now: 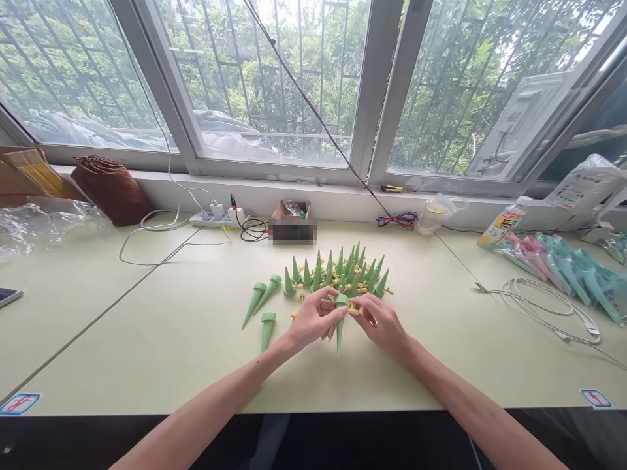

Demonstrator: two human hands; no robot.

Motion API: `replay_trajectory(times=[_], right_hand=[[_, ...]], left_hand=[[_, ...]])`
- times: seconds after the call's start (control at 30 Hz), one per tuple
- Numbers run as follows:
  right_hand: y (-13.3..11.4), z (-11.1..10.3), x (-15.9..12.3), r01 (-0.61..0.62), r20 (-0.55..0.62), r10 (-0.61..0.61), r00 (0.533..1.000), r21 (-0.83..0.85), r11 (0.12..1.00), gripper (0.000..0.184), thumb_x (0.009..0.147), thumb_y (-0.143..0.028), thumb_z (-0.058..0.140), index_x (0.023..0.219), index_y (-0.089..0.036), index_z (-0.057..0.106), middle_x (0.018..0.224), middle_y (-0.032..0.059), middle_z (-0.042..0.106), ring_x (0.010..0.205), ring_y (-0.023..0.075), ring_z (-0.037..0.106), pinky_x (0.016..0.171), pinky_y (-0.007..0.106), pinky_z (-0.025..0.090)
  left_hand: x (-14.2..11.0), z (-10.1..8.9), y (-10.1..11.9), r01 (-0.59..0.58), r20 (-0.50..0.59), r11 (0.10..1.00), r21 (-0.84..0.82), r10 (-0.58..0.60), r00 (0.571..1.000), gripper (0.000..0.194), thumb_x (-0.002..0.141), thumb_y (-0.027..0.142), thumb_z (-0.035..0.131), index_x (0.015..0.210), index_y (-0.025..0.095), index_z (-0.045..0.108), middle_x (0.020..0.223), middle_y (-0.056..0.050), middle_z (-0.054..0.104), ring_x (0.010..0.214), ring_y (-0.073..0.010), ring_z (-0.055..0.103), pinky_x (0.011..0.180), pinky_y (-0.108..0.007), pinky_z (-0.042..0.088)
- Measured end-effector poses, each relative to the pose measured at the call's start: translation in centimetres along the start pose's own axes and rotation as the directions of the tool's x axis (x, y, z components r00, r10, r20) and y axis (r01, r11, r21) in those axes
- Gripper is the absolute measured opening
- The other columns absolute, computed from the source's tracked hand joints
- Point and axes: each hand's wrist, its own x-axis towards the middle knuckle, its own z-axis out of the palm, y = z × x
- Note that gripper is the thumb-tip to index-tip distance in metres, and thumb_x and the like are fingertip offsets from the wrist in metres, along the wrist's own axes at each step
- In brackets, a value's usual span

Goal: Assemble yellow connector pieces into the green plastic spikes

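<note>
My left hand [317, 314] grips a green plastic watering spike [339, 326] near its wide ribbed cap, its tip pointing down. From the right, my right hand [381, 321] pinches a small yellow valve [353, 309] at the side of that cap. Whether the valve sits in the cap or only touches it, I cannot tell. Just beyond both hands, a cluster of green spikes [316, 279] stands points up, with yellow valves among them. Three loose spikes [253, 304] lie to the left, one partly behind my left forearm. A few loose yellow valves [302, 297] lie beside my left hand.
At the back stand a small box [292, 228], a power strip [208, 217] with cables, and a brown rolled bundle [112, 189]. On the right are a bottle [504, 222], bagged pink and teal items [563, 267] and a coiled white cable [548, 310]. The table's front edge runs below my forearms.
</note>
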Motion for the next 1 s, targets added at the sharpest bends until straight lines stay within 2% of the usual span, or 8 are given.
replay_trajectory(times=[0.2, 0.5, 0.83, 1.0], right_hand=[[0.01, 0.0, 0.06, 0.046, -0.007, -0.046, 0.999, -0.013, 0.999, 0.012, 0.099, -0.021, 0.054, 0.11, -0.021, 0.059, 0.082, 0.0032, 0.062, 0.052, 0.0095, 0.047, 0.048, 0.022, 0.04], [0.06, -0.02, -0.04, 0.032, 0.03, -0.031, 0.999, -0.011, 0.999, 0.01, 0.1, -0.024, 0.054, 0.107, -0.02, 0.06, 0.075, 0.0017, 0.058, 0.058, 0.0123, 0.047, 0.052, 0.024, 0.038], [-0.24, -0.19, 0.04, -0.014, 0.082, 0.012, 0.997, 0.023, 1.0, 0.015, 0.102, -0.026, 0.048, 0.098, -0.019, 0.06, 0.069, 0.0009, 0.058, 0.056, 0.0129, 0.049, 0.053, 0.024, 0.038], [-0.28, -0.11, 0.03, -0.096, 0.102, 0.088, 0.991, 0.071, 0.993, 0.026, 0.103, -0.032, 0.045, 0.087, -0.019, 0.061, 0.067, 0.0016, 0.059, 0.056, 0.0133, 0.05, 0.054, 0.025, 0.04]], left_hand=[[-0.03, 0.01, -0.47, -0.017, -0.01, 0.999, 0.048, 0.018, 1.0, 0.03, 0.089, 0.042, 0.064, 0.103, 0.018, 0.051, 0.048, 0.007, 0.055, 0.036, -0.0098, 0.05, 0.038, -0.018, 0.038], [-0.09, -0.02, -0.84, -0.04, -0.012, 0.993, 0.113, 0.042, 0.999, 0.031, 0.089, 0.041, 0.063, 0.106, 0.019, 0.051, 0.051, 0.008, 0.051, 0.038, -0.0103, 0.052, 0.039, -0.019, 0.04], [-0.28, -0.03, -0.71, -0.192, 0.03, 0.943, 0.271, 0.191, 0.981, 0.029, 0.093, 0.04, 0.058, 0.11, 0.019, 0.05, 0.058, 0.007, 0.049, 0.047, -0.0108, 0.051, 0.051, -0.023, 0.043], [-0.17, -0.03, -0.87, -0.264, 0.049, 0.901, 0.343, 0.264, 0.963, 0.026, 0.093, 0.039, 0.057, 0.109, 0.02, 0.052, 0.06, 0.006, 0.05, 0.051, -0.011, 0.047, 0.055, -0.024, 0.043]])
